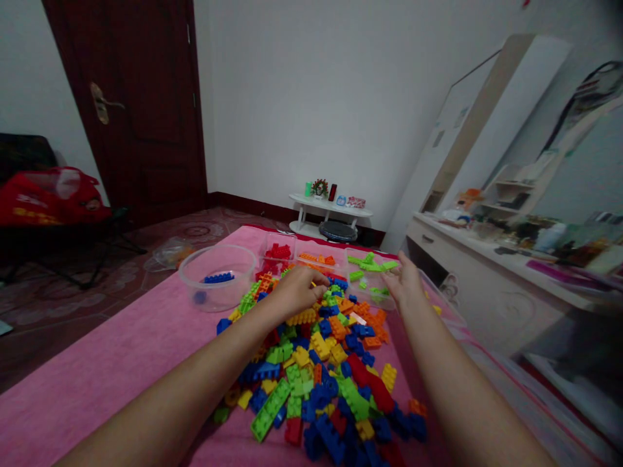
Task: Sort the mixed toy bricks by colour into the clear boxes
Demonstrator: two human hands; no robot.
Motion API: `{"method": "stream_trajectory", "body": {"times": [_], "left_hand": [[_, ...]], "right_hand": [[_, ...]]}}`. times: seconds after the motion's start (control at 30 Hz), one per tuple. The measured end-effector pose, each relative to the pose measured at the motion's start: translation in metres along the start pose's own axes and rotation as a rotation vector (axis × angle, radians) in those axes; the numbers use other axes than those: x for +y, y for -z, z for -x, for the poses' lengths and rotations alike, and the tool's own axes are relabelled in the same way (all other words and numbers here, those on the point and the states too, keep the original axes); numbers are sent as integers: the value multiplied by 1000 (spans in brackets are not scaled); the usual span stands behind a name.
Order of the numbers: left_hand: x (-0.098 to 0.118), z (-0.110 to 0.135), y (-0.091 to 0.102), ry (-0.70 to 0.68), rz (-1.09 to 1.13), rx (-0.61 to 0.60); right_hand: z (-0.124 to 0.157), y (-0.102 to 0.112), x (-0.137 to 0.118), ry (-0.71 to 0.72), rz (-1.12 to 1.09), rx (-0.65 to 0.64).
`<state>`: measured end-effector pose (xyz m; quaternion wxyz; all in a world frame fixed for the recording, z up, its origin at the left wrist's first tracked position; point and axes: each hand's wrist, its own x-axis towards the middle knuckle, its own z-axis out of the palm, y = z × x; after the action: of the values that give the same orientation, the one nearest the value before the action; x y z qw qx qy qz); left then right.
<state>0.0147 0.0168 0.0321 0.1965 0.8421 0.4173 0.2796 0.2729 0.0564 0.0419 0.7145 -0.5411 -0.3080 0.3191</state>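
My left hand (298, 293) reaches over the far part of a heap of toy building bricks (316, 350). Its fingers are curled together, with a speck of yellow showing at them; whether that piece is held or lies behind is unclear. At the right edge of a clear container with green bricks (368, 263) is my right hand (406, 283), its fingers stretched out and apart, close to the wall. Further left stand a clear box with red bricks (278, 251) and one with orange bricks (316, 259). A round clear tub (218, 256) holds blue bricks (219, 277).
A pink cloth (131, 344) covers the surface under the bricks. Yellow pieces (437, 309) lie beyond my right forearm. A white dresser (467, 279) stands at the right, a low white shelf (331, 206) by the wall, and a red bag (53, 198) at the left.
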Motion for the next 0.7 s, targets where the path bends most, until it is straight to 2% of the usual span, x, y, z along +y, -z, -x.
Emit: {"method": "stream_trajectory", "body": {"times": [0.07, 0.1, 0.17, 0.27, 0.33, 0.5, 0.7], "left_hand": [[-1, 0, -2, -9, -21, -17], [-1, 0, -3, -11, -37, -21], [-2, 1, -7, -11, -76, -13], [-4, 2, -15, -48, -121, 30], [-7, 1, -21, -90, -118, 40], [-13, 0, -34, -112, -40, -5], [-14, 2, -40, -90, -37, -22]], "right_hand": [[13, -1, 7, -43, -32, 64], [22, -3, 12, -48, -38, 47], [41, -5, 24, 28, 78, -145], [64, -11, 41, 174, 435, -490], [73, -16, 47, 283, 662, -611], [88, -22, 43, 485, 1131, -704], [101, -23, 36, 628, 1267, -784]]}}
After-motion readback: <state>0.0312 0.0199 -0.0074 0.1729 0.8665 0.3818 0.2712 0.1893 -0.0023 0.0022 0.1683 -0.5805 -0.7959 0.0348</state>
